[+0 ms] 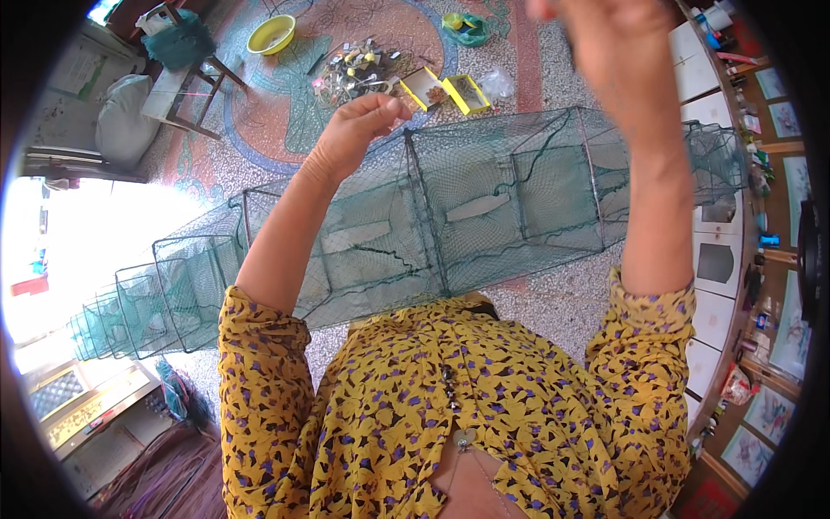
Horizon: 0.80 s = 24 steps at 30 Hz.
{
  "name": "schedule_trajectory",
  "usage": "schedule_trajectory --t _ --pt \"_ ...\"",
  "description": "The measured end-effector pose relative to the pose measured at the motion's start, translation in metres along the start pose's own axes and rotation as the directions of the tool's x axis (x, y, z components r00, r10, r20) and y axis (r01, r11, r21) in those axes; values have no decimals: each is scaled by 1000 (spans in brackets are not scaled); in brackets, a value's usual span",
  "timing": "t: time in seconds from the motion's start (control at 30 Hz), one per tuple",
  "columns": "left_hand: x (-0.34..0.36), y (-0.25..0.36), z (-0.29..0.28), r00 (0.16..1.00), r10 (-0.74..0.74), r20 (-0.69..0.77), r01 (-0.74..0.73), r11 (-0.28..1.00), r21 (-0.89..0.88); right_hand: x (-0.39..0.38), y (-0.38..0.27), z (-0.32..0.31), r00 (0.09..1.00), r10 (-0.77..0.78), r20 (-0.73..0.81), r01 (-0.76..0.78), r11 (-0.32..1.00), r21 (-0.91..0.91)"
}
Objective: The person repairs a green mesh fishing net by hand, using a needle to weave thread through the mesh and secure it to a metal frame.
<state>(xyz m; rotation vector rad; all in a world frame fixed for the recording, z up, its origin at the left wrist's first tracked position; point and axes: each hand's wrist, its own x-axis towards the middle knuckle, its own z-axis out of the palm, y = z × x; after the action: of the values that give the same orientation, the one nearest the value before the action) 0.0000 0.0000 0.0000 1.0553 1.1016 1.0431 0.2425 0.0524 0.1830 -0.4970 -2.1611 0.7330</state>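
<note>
A long green mesh fish trap [553, 195] with dark square frames stretches across my front from left to right. My left hand [356, 131] is over its far edge, close to the top corner of a middle frame. The thumb and fingertips are pinched together, and whatever they hold is too small to make out. Raised high at the upper right, my right hand [618, 60] is above the trap and apart from it. Motion smears it and the frame's top edge cuts it off, so its fingers do not show clearly.
Beyond the trap lie a pile of small parts [363, 65], two yellow boxes [467, 93], a yellow basin [271, 35] and a green plastic bag [465, 29]. A wooden stool [177, 105] stands far left. White cabinets [714, 316] line the right side.
</note>
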Motion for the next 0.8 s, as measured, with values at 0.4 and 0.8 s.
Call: schedule_trajectory --t 0.4,0.8 --pt "1 10 19 997 -3 -72 -9 986 -168 -91 46 77 849 490 196 -371 818 -439" --pt "11 6 21 998 -24 -55 17 991 -134 -94 61 93 843 526 113 -412 766 -493"
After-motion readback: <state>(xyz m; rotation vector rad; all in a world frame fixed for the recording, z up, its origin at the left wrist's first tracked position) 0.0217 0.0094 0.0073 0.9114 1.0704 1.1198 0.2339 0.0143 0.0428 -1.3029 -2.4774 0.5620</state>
